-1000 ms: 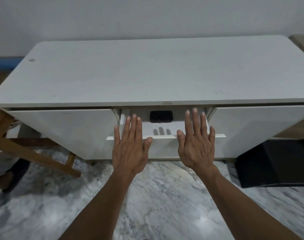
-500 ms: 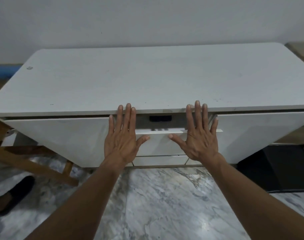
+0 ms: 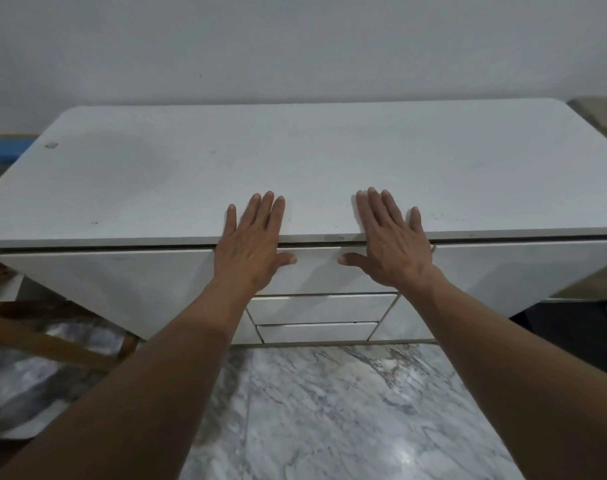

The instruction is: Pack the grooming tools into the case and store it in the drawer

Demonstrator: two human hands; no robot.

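Drawer (image 3: 317, 268) front sits flush under the cabinet top (image 3: 295, 161), its long axis running left-right ahead of me. My left hand (image 3: 250, 244) and right hand (image 3: 394, 244) lie flat, fingers straight, holding nothing; case unseen.

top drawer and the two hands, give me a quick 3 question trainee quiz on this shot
1. True or false: the top drawer stands open with a black case in view.
2. Multiple choice: the fingers of the left hand and right hand are A) curled round a handle, B) straight and flat, C) pinching a tool.
3. How many narrower drawer fronts show below the top drawer?

Key
1. False: its front sits flush under the cabinet top and no case is in view.
2. B
3. Two
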